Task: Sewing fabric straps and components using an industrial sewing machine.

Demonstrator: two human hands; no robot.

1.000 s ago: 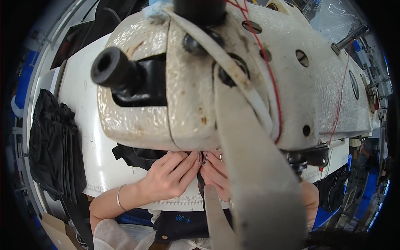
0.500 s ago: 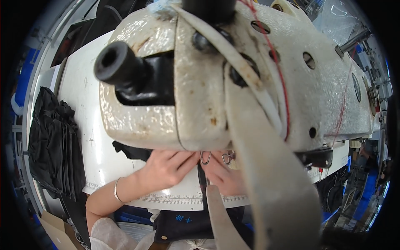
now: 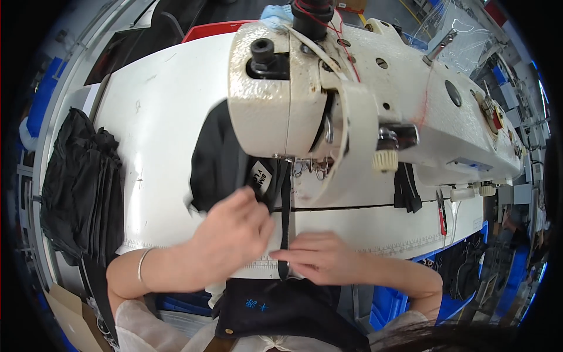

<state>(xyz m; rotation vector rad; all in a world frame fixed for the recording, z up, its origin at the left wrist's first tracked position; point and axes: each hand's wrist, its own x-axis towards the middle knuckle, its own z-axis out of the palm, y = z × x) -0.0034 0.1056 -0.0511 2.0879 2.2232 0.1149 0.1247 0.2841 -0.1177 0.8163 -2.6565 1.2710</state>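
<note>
My left hand (image 3: pixel 234 229), slightly blurred, is closed on the near part of a black fabric piece (image 3: pixel 217 152) with a white label, left of the sewing machine's needle area. My right hand (image 3: pixel 319 258) is lower and right of it, near the ruler-marked table edge, its fingers closed on a narrow black strap (image 3: pixel 285 205). The strap runs from beneath the white machine head (image 3: pixel 261 123) toward me. Metal presser parts (image 3: pixel 308 167) show under the head; the exact needle point is hidden.
A pile of black fabric (image 3: pixel 79 182) lies on the left of the white table (image 3: pixel 152 105). Red-handled snips (image 3: pixel 442 217) and folded black strips (image 3: pixel 406 188) lie right. A red bin (image 3: pixel 205 32) stands behind; blue bins (image 3: pixel 381 305) sit below the table edge.
The view has pulled back from the machine head. Both hands have come away from the presser foot toward me, and the black fabric now shows left of it, blurred by motion.
</note>
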